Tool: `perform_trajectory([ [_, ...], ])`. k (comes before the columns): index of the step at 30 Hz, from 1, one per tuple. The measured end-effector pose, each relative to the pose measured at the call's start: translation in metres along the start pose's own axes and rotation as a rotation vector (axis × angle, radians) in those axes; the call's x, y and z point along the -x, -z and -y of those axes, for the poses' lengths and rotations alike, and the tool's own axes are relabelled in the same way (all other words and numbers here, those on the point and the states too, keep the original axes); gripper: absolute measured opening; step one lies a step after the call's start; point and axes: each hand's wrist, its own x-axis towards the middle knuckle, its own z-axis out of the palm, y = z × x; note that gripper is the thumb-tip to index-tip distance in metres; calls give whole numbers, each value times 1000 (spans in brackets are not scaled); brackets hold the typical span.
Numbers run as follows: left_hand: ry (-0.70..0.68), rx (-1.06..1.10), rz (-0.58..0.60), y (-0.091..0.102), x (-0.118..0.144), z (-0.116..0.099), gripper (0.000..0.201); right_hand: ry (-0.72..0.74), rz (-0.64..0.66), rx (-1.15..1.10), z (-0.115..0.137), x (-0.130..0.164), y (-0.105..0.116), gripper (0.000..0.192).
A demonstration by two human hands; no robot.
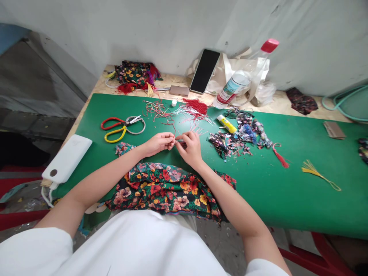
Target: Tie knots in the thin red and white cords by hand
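My left hand [160, 145] is closed in a pinch on a thin red cord [174, 128], whose loose end rises above the fingertips. Right against it, my right hand [189, 147] has its fingers curled, with thumb and fingertip meeting at the same cord. The lower part of the cord is hidden between the fingers. Just beyond both hands lie a tangle of red and pale cord pieces [158, 110] and a bundle of red and white threads [195, 109]. A black floral cloth [163, 188] is bunched at the table's near edge, below my wrists.
Scissors with red and yellow handles [125, 124] lie left, near a white power bank [67, 159]. A phone [205, 71] leans at the back beside a bottle [231, 90]. Fabric scraps [227, 143], a glue stick [227, 124] and a yellow tassel [313, 170] are right.
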Motion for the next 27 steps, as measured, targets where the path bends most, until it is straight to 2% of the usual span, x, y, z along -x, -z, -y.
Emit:
perform_trajectory([
  [5, -8, -8, 7, 1, -1, 1, 22, 7, 97, 32, -5, 0, -4, 12],
  [15, -11, -13, 1, 0, -1, 1, 26, -37, 130, 73, -4, 0, -5, 15],
  [22, -6, -17, -4, 1, -1, 1, 26, -76, 86, 114, -6, 1, -6, 15],
  [27, -2, -22, -2, 1, -1, 1, 27, -116, 53, 236, -6, 1, -3, 14],
])
